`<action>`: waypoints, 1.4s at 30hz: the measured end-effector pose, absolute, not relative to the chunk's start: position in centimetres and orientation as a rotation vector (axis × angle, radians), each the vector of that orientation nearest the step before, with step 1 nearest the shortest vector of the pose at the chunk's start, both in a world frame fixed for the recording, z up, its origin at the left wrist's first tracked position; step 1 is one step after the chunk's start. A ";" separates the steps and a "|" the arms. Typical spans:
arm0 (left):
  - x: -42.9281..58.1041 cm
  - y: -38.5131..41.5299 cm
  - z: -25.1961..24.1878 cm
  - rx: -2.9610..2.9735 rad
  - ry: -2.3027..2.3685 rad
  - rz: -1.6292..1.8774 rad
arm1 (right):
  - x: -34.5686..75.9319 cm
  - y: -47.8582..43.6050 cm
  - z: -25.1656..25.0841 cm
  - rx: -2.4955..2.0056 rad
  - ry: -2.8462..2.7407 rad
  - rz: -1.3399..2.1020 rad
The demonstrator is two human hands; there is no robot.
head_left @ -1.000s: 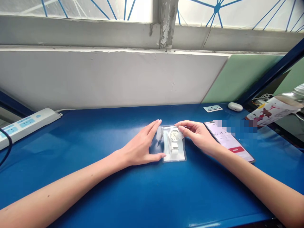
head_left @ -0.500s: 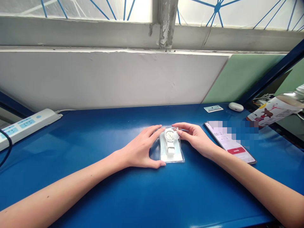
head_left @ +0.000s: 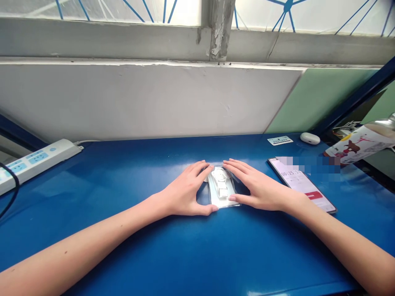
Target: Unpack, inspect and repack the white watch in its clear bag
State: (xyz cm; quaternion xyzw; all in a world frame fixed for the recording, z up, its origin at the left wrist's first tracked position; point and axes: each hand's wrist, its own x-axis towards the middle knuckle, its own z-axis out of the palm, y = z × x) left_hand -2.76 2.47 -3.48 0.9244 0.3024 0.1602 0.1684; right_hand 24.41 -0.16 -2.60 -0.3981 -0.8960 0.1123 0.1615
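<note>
Watch (head_left: 222, 188): white, inside a clear pouch (head_left: 222, 203), lying on the blue bench (head_left: 185, 255) between the two hands; dial at the far end, strap end toward the person.
Left hand (head_left: 184, 190): unclenched, thumb spread well away from the fingers; fingertips at the pouch's upper left, thumb tip at its lower left corner.
Right hand (head_left: 259, 185): also unclenched; fingertips at the upper right beside the dial, thumb tip over the pouch's lower right part.
Grip: neither hand's fingers pinch the watch itself; how firmly they press the pouch, I cannot tell.
Dial marks: too faint to read, and no brand can be made out.
Phone screen (head_left: 300, 181): digits begin "00:25:5", the last one unclear; a red button sits below, and part of the display is pixelated.
Card (head_left: 280, 140): pale, with a dark line of print too small to read.
Bottle label (head_left: 354, 144): white with a brown figure and smaller print, not legible.
White case (head_left: 310, 138): just beside the card, no lettering readable.
Power strip (head_left: 46, 159): white with light blue socket panels, at the left.
</note>
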 end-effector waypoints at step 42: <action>-2.3 2.5 -3.0 2.695 0.994 0.376 | 25.1 0.9 -3.1 -1.352 -2.618 0.479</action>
